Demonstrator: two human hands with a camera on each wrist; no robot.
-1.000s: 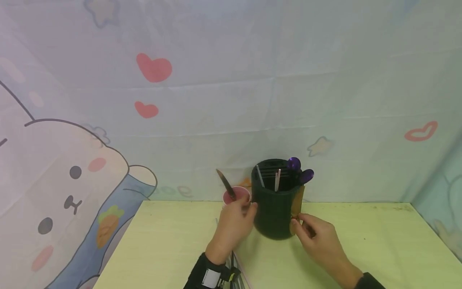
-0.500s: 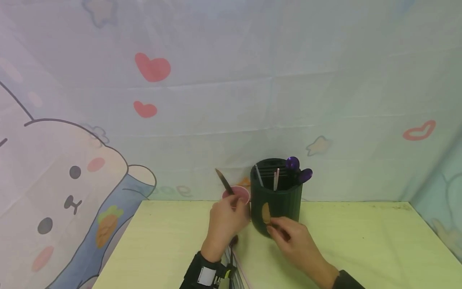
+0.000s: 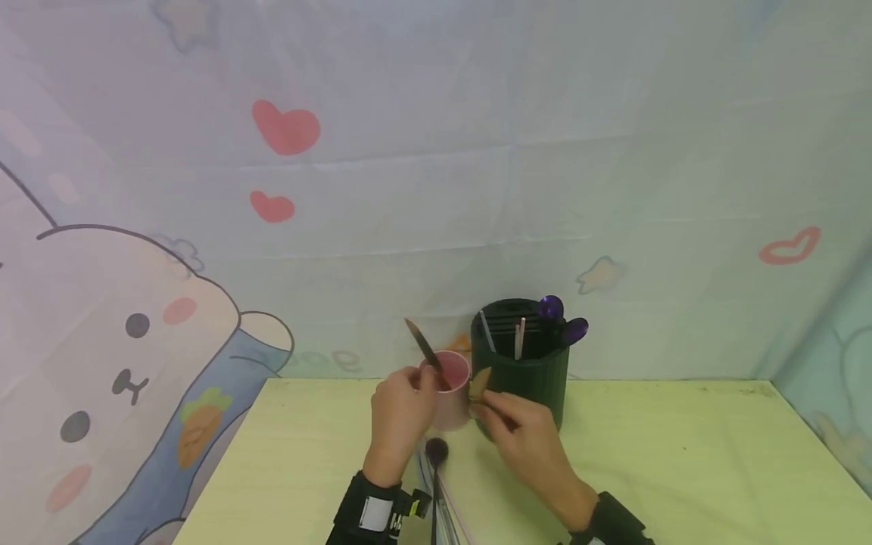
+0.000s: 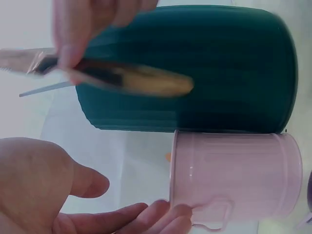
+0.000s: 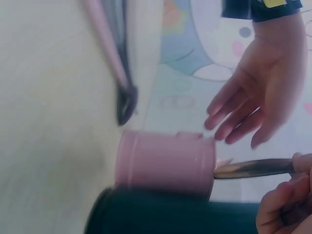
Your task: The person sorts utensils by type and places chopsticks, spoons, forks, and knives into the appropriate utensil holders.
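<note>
I'm seeing the right hand (image 3: 527, 439) pinching a slim, dark-shafted brush with a flat tan tip (image 3: 481, 384) at the lower centre of the frame, just left of the dark-green cylindrical container (image 3: 541, 382). The left hand (image 3: 398, 405) is hovering, thumb and fingers apart, by the rim of the pale-pink handled mug (image 3: 451, 412); I can't tell whether it's touching. I'm judging the brush light, stiff-shafted and softer-tipped, so I'm favouring a shaft hold. A second tan-tipped dark brush (image 3: 422, 342) is apparently leaning from the mug, crowding its mouth; a round-headed dark brush (image 3: 437, 453) is lying below.
</note>
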